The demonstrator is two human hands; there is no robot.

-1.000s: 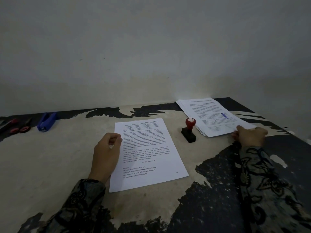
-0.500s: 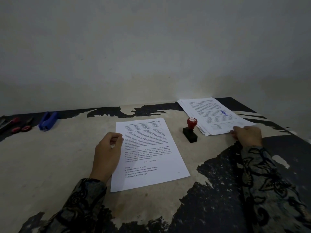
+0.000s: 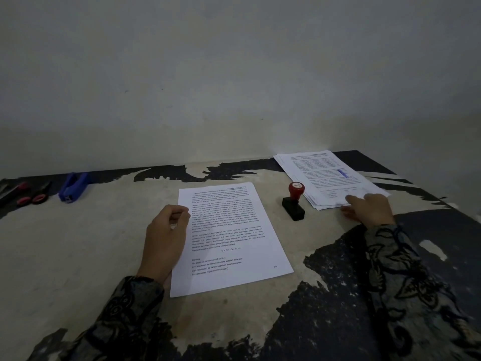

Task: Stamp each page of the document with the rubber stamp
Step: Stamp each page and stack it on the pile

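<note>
Between stampings. Single white printed page flat at mid-bench, no stamp mark visible on it. Red-knobbed rubber stamp with black block base standing upright and untouched on the worn, peeling bench, between that page and the fanned stack of white printed pages at the far right, top sheet bearing a blue imprint. Left hand clenched in a loose fist, grasping nothing, knuckles resting on the page's left edge and pinning it. Right hand released, fingers laid flat on the stack's near corner.

Next move, by judgement: right hand off the stack and onto the red knob, stamp lifted, set squarely on a blank area of the page and pressed straight down while the left keeps the sheet from sliding.

Against the earlier frame: right hand flatter and more spread over the stack's corner, fingers reaching a little further leftward; left fist, page and stamp unmoved.

Far left, unused: blue stapler, red-handled scissors.
</note>
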